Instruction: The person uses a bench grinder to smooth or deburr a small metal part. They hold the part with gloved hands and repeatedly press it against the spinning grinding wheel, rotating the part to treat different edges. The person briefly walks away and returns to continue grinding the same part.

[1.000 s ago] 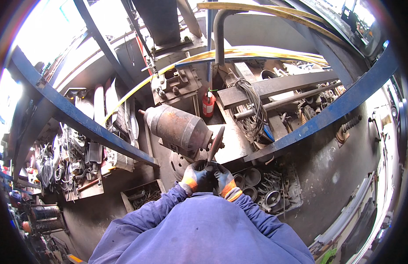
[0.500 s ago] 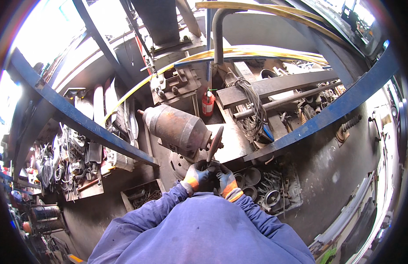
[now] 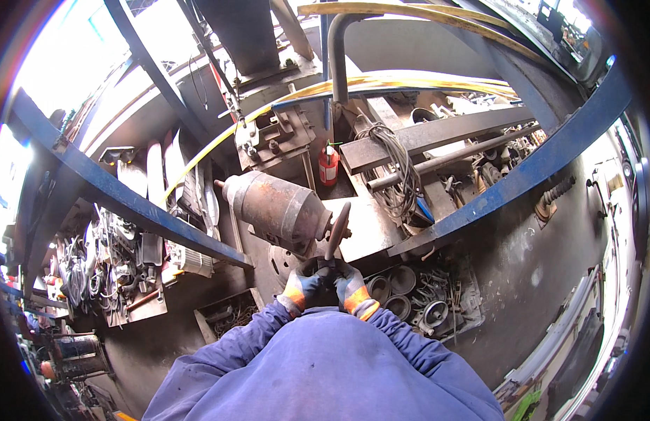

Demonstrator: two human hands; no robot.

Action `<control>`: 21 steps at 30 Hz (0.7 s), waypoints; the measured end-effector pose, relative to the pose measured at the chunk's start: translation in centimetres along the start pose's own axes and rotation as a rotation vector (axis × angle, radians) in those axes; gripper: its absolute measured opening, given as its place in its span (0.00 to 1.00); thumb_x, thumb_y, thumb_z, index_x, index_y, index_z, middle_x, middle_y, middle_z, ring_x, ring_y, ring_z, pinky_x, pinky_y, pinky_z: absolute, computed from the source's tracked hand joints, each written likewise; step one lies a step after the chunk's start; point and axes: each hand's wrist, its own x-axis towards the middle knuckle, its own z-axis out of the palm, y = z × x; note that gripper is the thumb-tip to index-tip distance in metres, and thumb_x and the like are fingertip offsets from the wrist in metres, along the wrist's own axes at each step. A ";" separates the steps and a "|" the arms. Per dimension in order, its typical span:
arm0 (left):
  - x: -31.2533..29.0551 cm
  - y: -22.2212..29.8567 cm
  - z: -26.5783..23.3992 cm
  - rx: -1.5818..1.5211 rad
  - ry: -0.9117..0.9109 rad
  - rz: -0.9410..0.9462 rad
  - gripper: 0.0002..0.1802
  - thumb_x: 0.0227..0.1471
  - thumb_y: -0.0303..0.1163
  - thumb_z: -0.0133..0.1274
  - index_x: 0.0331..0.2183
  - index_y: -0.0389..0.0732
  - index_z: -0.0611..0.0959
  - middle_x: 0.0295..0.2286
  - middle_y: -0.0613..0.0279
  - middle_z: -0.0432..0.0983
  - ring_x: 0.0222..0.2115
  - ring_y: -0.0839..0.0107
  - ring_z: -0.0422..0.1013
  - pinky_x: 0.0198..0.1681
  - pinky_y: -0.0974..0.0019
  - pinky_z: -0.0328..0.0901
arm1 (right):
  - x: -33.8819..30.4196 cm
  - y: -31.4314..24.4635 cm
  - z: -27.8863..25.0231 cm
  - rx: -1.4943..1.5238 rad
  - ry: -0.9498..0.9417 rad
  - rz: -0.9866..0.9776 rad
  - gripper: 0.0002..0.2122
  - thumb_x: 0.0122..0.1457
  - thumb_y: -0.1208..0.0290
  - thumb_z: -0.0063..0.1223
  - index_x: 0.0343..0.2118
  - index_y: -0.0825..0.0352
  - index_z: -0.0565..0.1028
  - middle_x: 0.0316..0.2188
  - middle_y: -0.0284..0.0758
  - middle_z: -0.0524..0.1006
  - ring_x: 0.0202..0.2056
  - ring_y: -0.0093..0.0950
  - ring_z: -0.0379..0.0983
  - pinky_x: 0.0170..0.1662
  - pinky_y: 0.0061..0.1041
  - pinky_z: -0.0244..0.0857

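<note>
My left hand (image 3: 302,283) and my right hand (image 3: 350,285), both in grey gloves with orange cuffs, meet close in front of my body. Their fingers are closed around a small dark piece (image 3: 326,272) that is mostly hidden between them, so its kind cannot be made out. Just beyond the fingertips stands a thin brown wheel (image 3: 337,230), seen nearly edge-on. It sits at the right end of a rusty, grimy electric motor (image 3: 276,209). Whether the piece touches the wheel is unclear.
A round slotted metal plate (image 3: 279,259) lies below the motor. Right of my hands, a tray (image 3: 472,319) holds round metal parts. A red fire extinguisher (image 3: 329,167) stands behind the motor. Blue steel beams (image 3: 507,193) flank the spot; a parts box (image 3: 205,326) sits left.
My right hand has moved left, closer against my left hand, and both hands sit squarer below the wheel. The whole view has shifted slightly.
</note>
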 end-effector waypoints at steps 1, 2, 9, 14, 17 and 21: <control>0.1 -0.4 -0.1 -0.007 0.028 0.007 0.25 0.54 0.37 0.60 0.50 0.37 0.76 0.39 0.64 0.78 0.36 0.75 0.74 0.37 0.71 0.70 | 0.1 0.2 -0.1 -0.077 -0.016 -0.034 0.14 0.57 0.85 0.48 0.47 0.72 0.75 0.40 0.35 0.79 0.40 0.22 0.73 0.48 0.22 0.66; 0.1 -0.7 -0.1 -0.014 0.055 0.014 0.25 0.54 0.38 0.60 0.50 0.37 0.76 0.39 0.63 0.78 0.35 0.75 0.74 0.36 0.71 0.70 | 0.4 0.4 -0.1 -0.153 -0.030 -0.068 0.14 0.57 0.84 0.48 0.47 0.72 0.75 0.40 0.35 0.79 0.40 0.22 0.73 0.48 0.22 0.67; -0.2 -0.5 0.5 -0.023 0.179 -0.093 0.26 0.53 0.41 0.60 0.49 0.35 0.77 0.37 0.63 0.79 0.31 0.75 0.74 0.33 0.71 0.70 | -0.5 -3.1 0.5 -0.204 0.017 -0.021 0.12 0.60 0.77 0.52 0.45 0.74 0.76 0.36 0.36 0.80 0.36 0.22 0.72 0.44 0.23 0.67; -0.2 -1.2 0.5 -0.097 0.147 -0.090 0.25 0.54 0.42 0.60 0.48 0.36 0.77 0.36 0.64 0.79 0.31 0.75 0.74 0.34 0.72 0.70 | -0.4 -2.4 0.3 -0.232 0.048 -0.060 0.12 0.60 0.75 0.54 0.44 0.75 0.77 0.35 0.36 0.80 0.35 0.22 0.72 0.42 0.22 0.67; -0.2 -0.9 0.9 -0.263 0.175 -0.123 0.25 0.53 0.42 0.60 0.48 0.36 0.77 0.36 0.64 0.78 0.32 0.76 0.74 0.35 0.72 0.70 | 0.6 -1.0 0.3 -0.276 0.058 -0.052 0.11 0.60 0.78 0.52 0.44 0.75 0.77 0.35 0.36 0.80 0.35 0.21 0.73 0.42 0.22 0.68; -0.1 -1.9 0.1 -0.106 0.122 -0.028 0.23 0.54 0.39 0.60 0.49 0.38 0.76 0.37 0.65 0.78 0.33 0.76 0.73 0.35 0.72 0.70 | -0.1 -1.4 0.0 -0.141 0.014 -0.006 0.12 0.59 0.81 0.50 0.45 0.73 0.77 0.37 0.34 0.80 0.36 0.21 0.73 0.43 0.22 0.68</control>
